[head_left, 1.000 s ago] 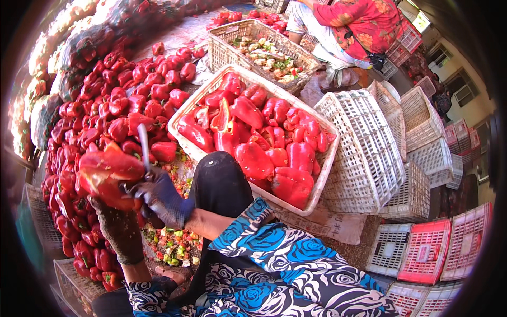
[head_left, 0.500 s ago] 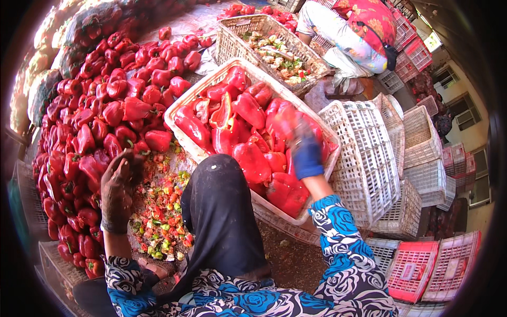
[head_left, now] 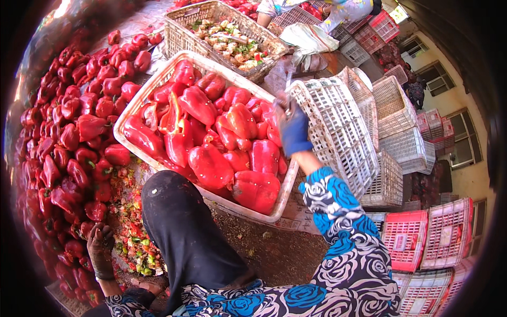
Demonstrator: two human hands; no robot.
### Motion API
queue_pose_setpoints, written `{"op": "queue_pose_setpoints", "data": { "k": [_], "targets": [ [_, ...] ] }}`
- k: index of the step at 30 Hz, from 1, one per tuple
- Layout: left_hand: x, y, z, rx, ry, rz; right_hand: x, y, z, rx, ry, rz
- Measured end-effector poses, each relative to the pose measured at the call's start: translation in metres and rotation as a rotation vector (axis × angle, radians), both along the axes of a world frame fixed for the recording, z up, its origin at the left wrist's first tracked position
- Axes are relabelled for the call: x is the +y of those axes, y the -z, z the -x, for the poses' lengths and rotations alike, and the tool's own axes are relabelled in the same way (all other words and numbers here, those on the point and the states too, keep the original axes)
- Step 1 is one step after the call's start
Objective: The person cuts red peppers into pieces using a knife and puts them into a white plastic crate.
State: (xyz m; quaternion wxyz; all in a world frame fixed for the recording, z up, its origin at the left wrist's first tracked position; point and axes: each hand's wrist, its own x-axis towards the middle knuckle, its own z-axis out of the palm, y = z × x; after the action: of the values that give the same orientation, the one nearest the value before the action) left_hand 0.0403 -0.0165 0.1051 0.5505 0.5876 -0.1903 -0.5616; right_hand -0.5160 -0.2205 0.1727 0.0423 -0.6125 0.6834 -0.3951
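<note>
My left hand (head_left: 100,252), in a dark soiled glove, is at the near edge of a big heap of red bell peppers (head_left: 68,138). Its fingers are slightly curled and apart, beside a pepper, with nothing visibly gripped. In a blue and dark glove, my right hand (head_left: 293,128) is closed around a small knife (head_left: 289,83) whose thin blade points up and away. It is over the right rim of a white plastic crate (head_left: 248,212). Inside that crate lie many glossy red bell peppers (head_left: 211,166), one of them split open.
Behind the crate stands a dirty crate (head_left: 174,38) of pepper cores and scraps. Stacked white crates (head_left: 338,132) rise on the right, red and white ones (head_left: 404,238) nearer me. Trimmings (head_left: 138,248) litter the floor beside my knee (head_left: 174,198). Another person (head_left: 343,13) sits beyond.
My view has shifted right. My right hand has moved from above the peppers to the crate's right rim, no pepper in it now. My left hand has gone lower, toward the heap's near edge.
</note>
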Motion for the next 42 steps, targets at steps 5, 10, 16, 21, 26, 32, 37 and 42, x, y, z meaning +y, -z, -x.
{"op": "queue_pose_setpoints", "data": {
  "k": [5,10,16,21,26,32,37,42],
  "targets": [
    [-0.007,0.021,0.007,0.169,0.189,-0.007,-0.024,0.039,0.043,0.190,0.224,-0.130],
    [0.001,0.037,-0.006,0.199,0.060,-0.074,0.005,0.110,0.063,0.124,0.269,-0.014],
    [0.013,0.067,-0.012,0.077,0.072,-0.284,0.021,0.123,0.087,0.409,0.296,-0.053],
    [0.036,0.132,-0.029,-0.340,-0.023,-0.463,0.019,0.093,0.052,0.166,0.213,-0.138],
    [-0.026,0.119,-0.042,-1.280,0.077,-0.213,0.013,0.085,0.088,0.119,0.172,-0.298],
    [-0.165,0.074,-0.067,-1.547,0.000,-0.384,0.008,0.033,0.034,-0.333,0.192,-0.023],
    [-0.227,0.071,-0.080,-1.627,0.150,-0.757,0.018,0.000,-0.065,-0.398,0.048,-0.050],
    [-0.226,0.074,-0.085,-1.640,0.174,-0.676,0.034,-0.032,-0.156,-0.434,-0.095,-0.223]
  ]
}}
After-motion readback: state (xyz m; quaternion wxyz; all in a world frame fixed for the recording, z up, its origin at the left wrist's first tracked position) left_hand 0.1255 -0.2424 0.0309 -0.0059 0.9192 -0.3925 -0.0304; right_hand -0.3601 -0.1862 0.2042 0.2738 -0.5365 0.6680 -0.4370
